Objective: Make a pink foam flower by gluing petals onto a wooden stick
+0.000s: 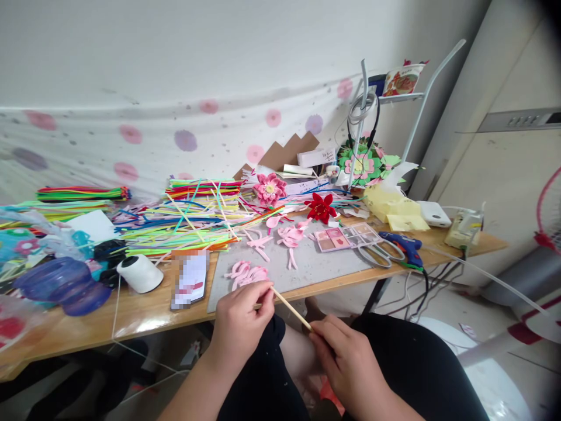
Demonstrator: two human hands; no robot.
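A thin pale wooden stick [291, 307] slants between my hands over my lap, just off the table's front edge. My left hand [243, 316] pinches its upper end between thumb and fingers. Lower down and to the right, my right hand [348, 354] grips the other end with closed fingers. Just beyond my left hand, a cluster of pink looped pipe-cleaner pieces [245, 273] lies on the grey mat [272, 275]. Farther back on the mat are another pink bunch [293, 237] and a forked pink piece [259, 242].
Scissors [380, 255], a blue glue gun [405, 248] and a makeup palette [346, 236] lie to the right. Bundled pipe cleaners [175, 216] fill the back left. A phone [190, 279], white thread cone [140, 273] and blue plastic container [65, 285] line the left. A red flower [321, 208] stands behind.
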